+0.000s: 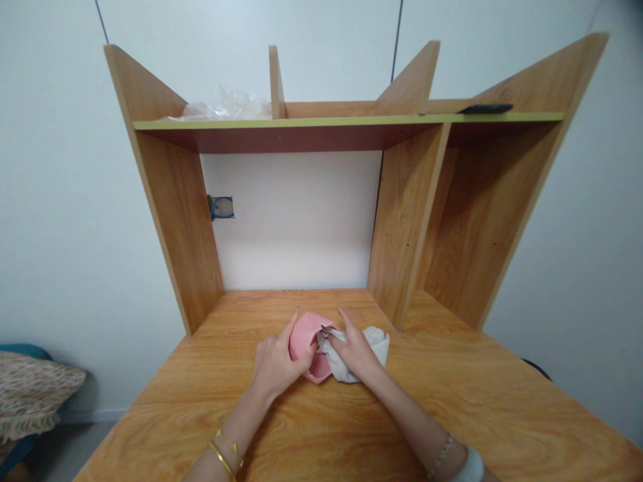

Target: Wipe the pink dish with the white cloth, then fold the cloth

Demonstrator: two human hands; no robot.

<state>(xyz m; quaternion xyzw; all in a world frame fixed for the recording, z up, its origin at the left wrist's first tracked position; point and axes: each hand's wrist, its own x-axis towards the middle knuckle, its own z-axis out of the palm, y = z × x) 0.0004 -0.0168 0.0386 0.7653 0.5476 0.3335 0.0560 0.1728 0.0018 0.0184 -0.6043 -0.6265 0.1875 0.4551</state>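
Observation:
Over the desk, my left hand (280,361) is closed round the side of a pink, smooth-walled container (303,333), its thumb at the opening. The container is tilted so its mouth faces right and toward me; its exact kind is unclear. My right hand (355,349) grips a pale grey cloth (378,343), with one bunched part at the container's mouth and the rest hanging loosely to the right. Those right fingertips are partly hidden in the cloth's folds. Both hands are close together, near the middle of the desk.
The wooden desk (321,428) carries a hutch with upright panels (409,234) behind my hands. Clear plastic wrapping (224,106) and a flat dark object (486,108) lie on its upper shelf. A wall socket opening (222,207) shows at the back left; a patterned cushion (37,388) is at far left.

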